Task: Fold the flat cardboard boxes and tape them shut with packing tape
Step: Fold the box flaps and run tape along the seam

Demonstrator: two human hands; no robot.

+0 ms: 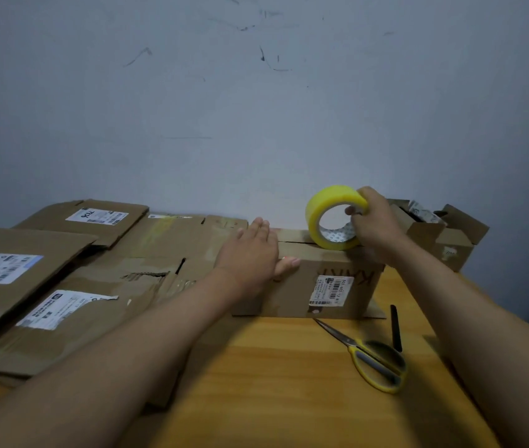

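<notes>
We worked at a folded cardboard box (321, 282) that stood on the wooden worktop (289, 383) with its closed flaps facing up. Our left hand (253, 250) lay flat on the box's left end, fingers straight across the top and the thumb hooked over the near face, most likely to pin the flaps shut and keep the box from sliding under the tape's pull. Our right hand (376, 218) had its grip closed on the roll of yellow packing tape (334, 218), fingers through the core and the thumb over the rim, so that the roll stood on edge on the box's top, right over the seam between the flaps. We judged that this let the tape be drawn along the seam; whether a strip was already stuck down, we could not tell. Yellow-handled scissors (373, 357) lay on the worktop in front of the box, near enough to cut the tape. Flat cardboard boxes (62, 279) waited in overlapping stacks left of the box, and another box (444, 234), flaps open, sat to its right.
</notes>
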